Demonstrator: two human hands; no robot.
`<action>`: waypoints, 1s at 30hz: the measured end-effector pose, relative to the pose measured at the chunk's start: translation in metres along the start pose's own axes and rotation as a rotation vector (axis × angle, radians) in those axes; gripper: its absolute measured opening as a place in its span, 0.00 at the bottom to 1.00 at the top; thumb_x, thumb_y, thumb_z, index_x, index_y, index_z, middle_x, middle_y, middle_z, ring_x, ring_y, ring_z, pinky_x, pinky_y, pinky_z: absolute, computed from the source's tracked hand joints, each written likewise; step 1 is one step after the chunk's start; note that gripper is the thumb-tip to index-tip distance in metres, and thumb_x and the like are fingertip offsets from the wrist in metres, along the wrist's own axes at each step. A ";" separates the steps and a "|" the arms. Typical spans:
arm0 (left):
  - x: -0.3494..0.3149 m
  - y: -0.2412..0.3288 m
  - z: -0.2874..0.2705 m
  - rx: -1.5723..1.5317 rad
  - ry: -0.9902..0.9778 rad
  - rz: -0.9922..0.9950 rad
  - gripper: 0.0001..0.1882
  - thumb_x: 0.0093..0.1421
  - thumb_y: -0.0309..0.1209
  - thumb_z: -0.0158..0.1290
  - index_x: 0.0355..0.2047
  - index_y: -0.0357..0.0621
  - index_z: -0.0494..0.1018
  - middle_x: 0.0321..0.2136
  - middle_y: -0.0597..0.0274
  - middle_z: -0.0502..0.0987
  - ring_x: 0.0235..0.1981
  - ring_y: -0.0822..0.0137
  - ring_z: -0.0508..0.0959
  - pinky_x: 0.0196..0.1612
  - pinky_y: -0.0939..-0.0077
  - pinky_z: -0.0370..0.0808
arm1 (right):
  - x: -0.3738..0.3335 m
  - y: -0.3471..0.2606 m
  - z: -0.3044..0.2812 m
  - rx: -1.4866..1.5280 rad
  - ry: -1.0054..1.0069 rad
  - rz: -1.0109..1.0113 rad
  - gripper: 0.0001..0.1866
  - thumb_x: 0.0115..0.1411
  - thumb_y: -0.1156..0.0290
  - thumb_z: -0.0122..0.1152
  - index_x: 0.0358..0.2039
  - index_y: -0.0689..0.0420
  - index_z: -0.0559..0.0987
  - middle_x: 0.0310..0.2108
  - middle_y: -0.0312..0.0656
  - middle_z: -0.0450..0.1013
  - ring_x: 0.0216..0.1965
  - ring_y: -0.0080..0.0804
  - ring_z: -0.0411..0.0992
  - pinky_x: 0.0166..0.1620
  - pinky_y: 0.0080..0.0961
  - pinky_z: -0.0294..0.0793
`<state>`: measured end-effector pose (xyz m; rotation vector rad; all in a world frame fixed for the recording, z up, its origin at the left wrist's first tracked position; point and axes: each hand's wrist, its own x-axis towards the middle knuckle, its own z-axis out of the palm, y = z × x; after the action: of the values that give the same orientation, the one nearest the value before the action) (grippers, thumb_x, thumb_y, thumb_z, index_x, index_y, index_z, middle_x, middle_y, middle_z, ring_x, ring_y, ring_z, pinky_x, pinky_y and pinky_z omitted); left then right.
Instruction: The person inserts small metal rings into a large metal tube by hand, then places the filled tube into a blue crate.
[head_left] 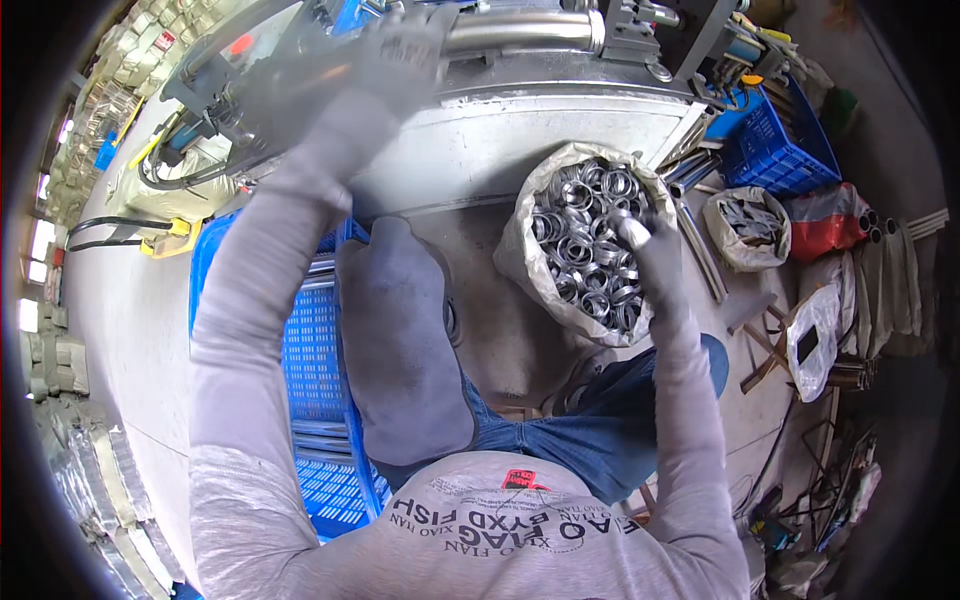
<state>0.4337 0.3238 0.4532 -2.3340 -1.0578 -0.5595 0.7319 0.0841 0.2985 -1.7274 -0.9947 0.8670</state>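
Observation:
My left hand, in a grey glove, is over the machine at the top, touching or just in front of the left end of a shiny metal tube. It is smeared by motion, so its grip does not show. At the right, my gloved right hand reaches over the rim of a white woven sack full of metal rings. Its fingers are closed around one bright metal ring above the pile.
A blue plastic crate holding metal tubes stands left of my padded leg. The machine's white front panel rises ahead. To the right are another blue crate, a smaller sack and long tubes on the floor.

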 end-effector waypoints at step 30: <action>-0.322 -0.142 0.102 -0.233 -0.280 -0.550 0.25 0.62 0.36 0.56 0.59 0.43 0.75 0.51 0.45 0.81 0.53 0.43 0.80 0.57 0.53 0.77 | -0.021 0.045 -0.002 -0.013 -0.213 -0.352 0.24 0.61 0.84 0.68 0.58 0.61 0.78 0.64 0.48 0.72 0.63 0.45 0.74 0.62 0.36 0.76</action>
<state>0.1430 0.2837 0.2346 -2.3547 -1.8833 -0.5863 0.7353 0.0540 0.2594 -1.4298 -1.3992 0.8240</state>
